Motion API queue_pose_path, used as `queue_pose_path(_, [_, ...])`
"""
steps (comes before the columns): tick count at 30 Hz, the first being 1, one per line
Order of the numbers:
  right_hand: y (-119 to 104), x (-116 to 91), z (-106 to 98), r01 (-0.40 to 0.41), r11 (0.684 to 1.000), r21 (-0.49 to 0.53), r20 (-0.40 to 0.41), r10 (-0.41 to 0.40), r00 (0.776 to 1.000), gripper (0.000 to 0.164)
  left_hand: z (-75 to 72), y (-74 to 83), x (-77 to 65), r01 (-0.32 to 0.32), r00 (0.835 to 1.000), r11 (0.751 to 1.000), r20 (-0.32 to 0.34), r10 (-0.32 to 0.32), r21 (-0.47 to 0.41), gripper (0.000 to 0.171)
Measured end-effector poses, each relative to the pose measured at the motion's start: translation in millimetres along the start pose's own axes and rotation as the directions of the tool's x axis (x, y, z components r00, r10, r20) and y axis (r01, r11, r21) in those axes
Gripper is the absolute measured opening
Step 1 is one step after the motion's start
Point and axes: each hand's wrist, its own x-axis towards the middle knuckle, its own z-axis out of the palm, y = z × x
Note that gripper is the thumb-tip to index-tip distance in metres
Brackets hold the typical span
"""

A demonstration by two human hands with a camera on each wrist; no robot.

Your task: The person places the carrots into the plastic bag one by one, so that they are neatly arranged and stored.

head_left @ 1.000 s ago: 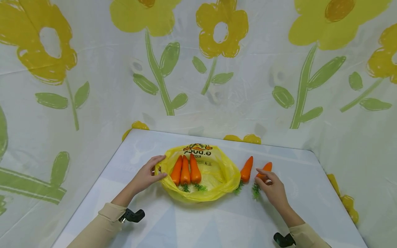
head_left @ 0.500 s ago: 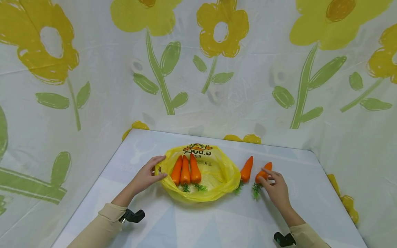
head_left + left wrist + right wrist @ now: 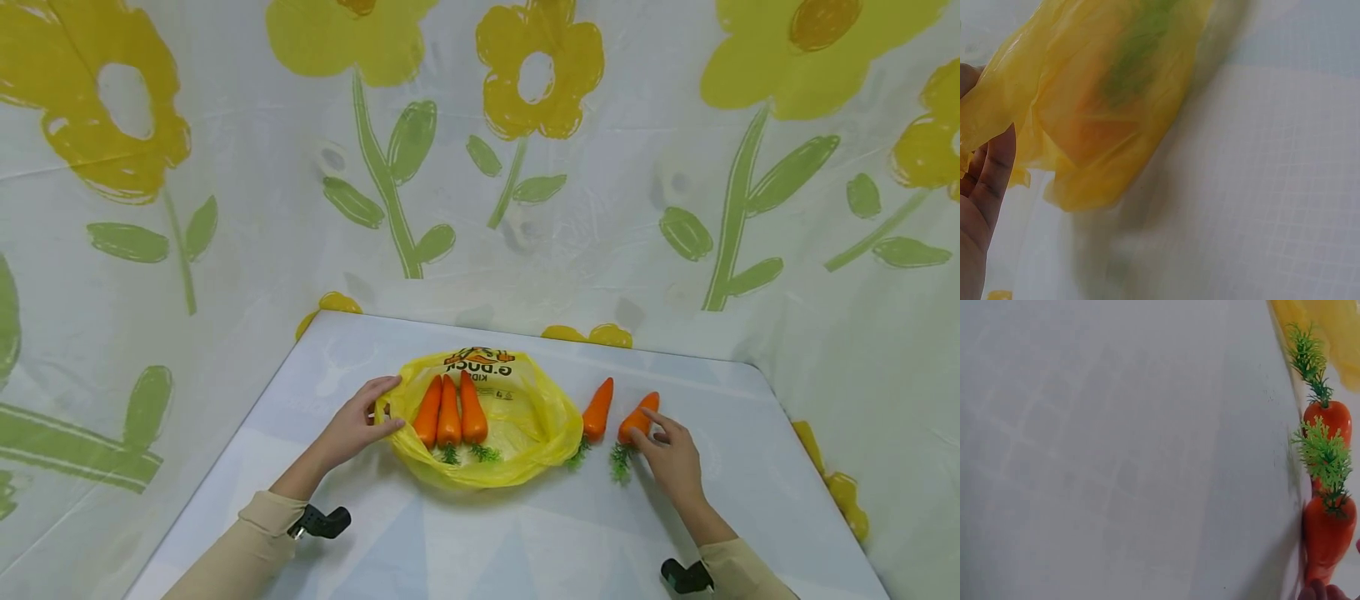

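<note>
A yellow plastic bag [image 3: 525, 467] with printed lettering lies wide-mouthed on the table. Three orange toy carrots [image 3: 448, 412] rest side by side in it, green tops toward me. My left hand [image 3: 352, 425] holds the bag's left rim between thumb and fingers; the left wrist view shows the yellow film [image 3: 1029, 94] between them. Right of the bag lies another carrot [image 3: 597, 410], and beyond it a further carrot [image 3: 634, 423]. My right hand [image 3: 672, 458] is at that rightmost carrot's right side. Its fingertips [image 3: 1321, 591] meet the carrot's narrow end, with the thumb apart from it.
The white table [image 3: 465, 550] runs back to a flower-printed curtain [image 3: 585, 250] that hangs behind it and along both sides. A black wrist strap [image 3: 321, 522] sits on the left forearm, another black strap [image 3: 686, 579] on the right.
My right hand has drawn slightly rightward from over the rightmost carrot, uncovering more of it. That carrot stays on the table. The left hand and the bag have not visibly moved.
</note>
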Motion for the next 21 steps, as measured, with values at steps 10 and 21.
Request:
queue_pose_path(10, [-3.9, 3.4, 5.3, -0.011, 0.999, -0.039, 0.065, 0.013, 0.998, 0.064, 0.9, -1.8, -1.0, 0.0, 1.0, 1.0, -0.007, 0.0, -0.004, 0.072])
queue_pose_path(21, [-8.6, 3.4, 6.5, -0.005, 0.996, -0.088, 0.082, 0.012, 0.997, 0.061, 1.6, -2.7, -1.3, -0.01, 1.0, 1.0, -0.011, 0.01, -0.009, 0.072])
